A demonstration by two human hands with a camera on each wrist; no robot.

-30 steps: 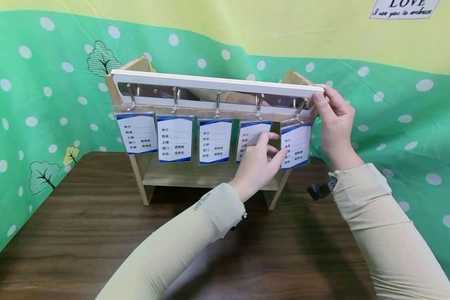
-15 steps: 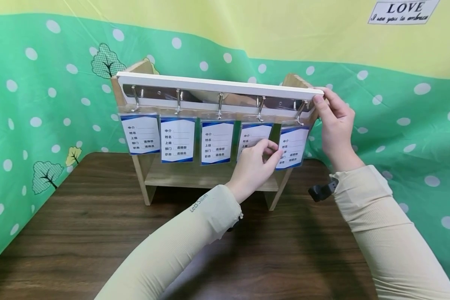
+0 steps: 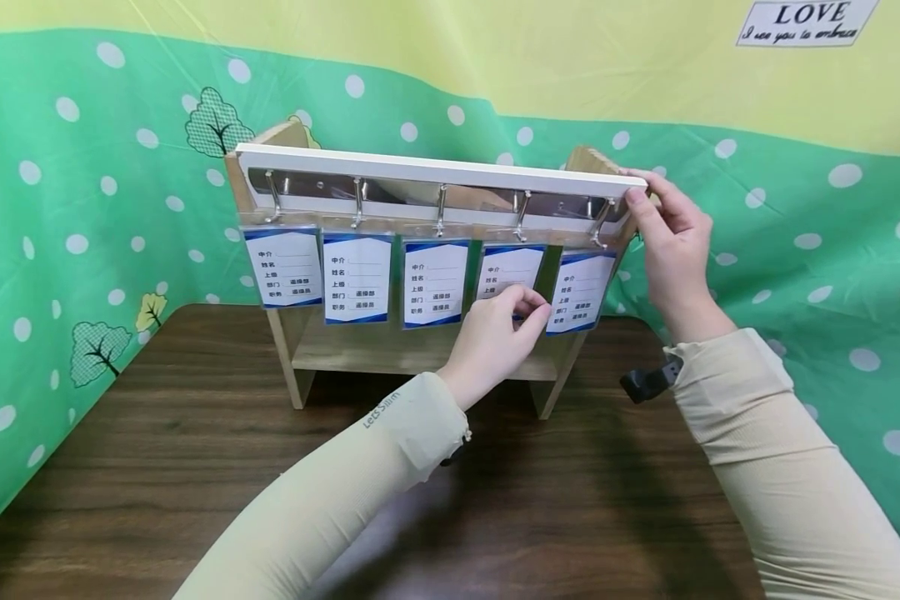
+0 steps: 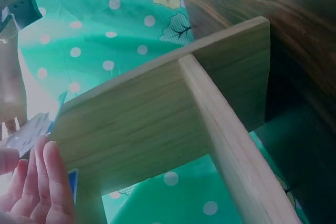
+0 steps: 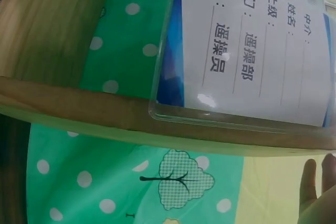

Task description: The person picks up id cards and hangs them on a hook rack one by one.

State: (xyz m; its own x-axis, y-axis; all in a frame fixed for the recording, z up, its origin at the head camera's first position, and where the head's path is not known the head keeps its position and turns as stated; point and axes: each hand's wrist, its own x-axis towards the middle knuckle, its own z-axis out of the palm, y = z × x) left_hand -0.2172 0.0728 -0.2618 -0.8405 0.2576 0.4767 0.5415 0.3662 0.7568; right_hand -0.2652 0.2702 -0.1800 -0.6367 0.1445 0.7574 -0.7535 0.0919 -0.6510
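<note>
My right hand (image 3: 677, 250) grips the right end of a white hook rail (image 3: 435, 165), thumb in front and fingers behind. Clear-sleeved ID badges with blue corners hang from its metal hooks. My left hand (image 3: 495, 337) is in front of the fourth badge (image 3: 508, 262), covering its lower part. Its thumb and forefinger come right to the left edge of the rightmost badge (image 3: 581, 287). In the left wrist view the left hand (image 4: 42, 187) has its fingers extended near a tilted badge (image 4: 34, 132). The right wrist view shows a badge (image 5: 252, 51) up close.
The rail lies against a light wooden shelf stand (image 3: 420, 358) on a dark wood-grain table (image 3: 157, 433). A green and yellow dotted cloth (image 3: 795, 192) hangs behind. A black device (image 3: 648, 382) sits at the right cuff.
My left hand has drawn a little left and down, off the front of the rightmost badge to its edge. That badge has swung slightly left. The right hand stays on the rail.
</note>
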